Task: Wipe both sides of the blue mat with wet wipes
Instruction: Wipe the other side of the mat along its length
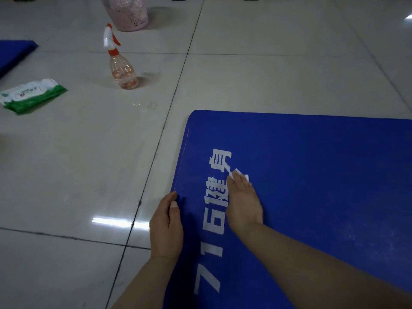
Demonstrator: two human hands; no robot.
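A blue mat (312, 175) with white printed characters lies flat on the tiled floor, filling the lower right. My right hand (243, 204) lies palm down on the mat near its left end and presses a white wet wipe (239, 173), which shows beyond the fingertips. My left hand (166, 228) rests on the mat's left edge, thumb on top of the mat and fingers at the rim. A green and white pack of wet wipes (31, 94) lies on the floor at the far left.
A clear spray bottle (121, 63) with an orange and white trigger stands on the floor beyond the mat. Behind it stands a pink mesh basket (128, 13). A second blue mat (13, 52) shows at the left edge. Pale glossy tiles surround everything.
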